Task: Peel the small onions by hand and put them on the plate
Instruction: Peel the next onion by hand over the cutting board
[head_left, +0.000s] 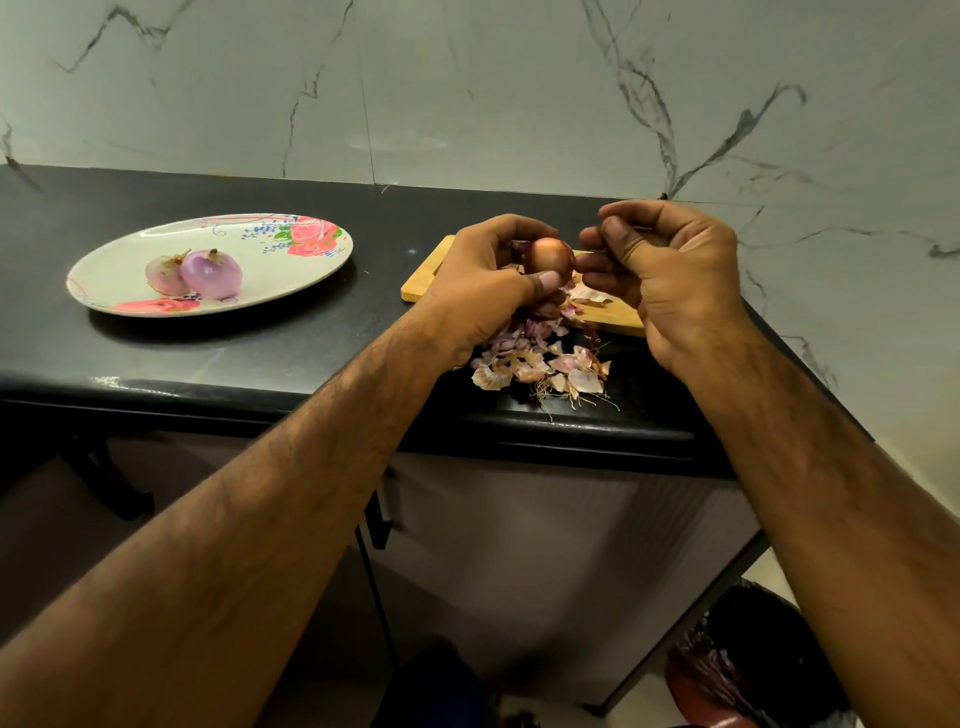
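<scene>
Forearms reach over the counter (260, 353) edge, past the skins (540, 364). Our left hand (483, 270) grips the onion (550, 257) above the board (423, 283). Our right hand (670, 270), fingers curled, pinches its skin. We should pull strips downward, turning it. Two peeled onions (212, 273) lie on the plate (130, 260).

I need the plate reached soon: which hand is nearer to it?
Left. The left hand, gripping the onion, is right of the plate; the right hand pinches the onion's other side, farther from the plate.
</scene>
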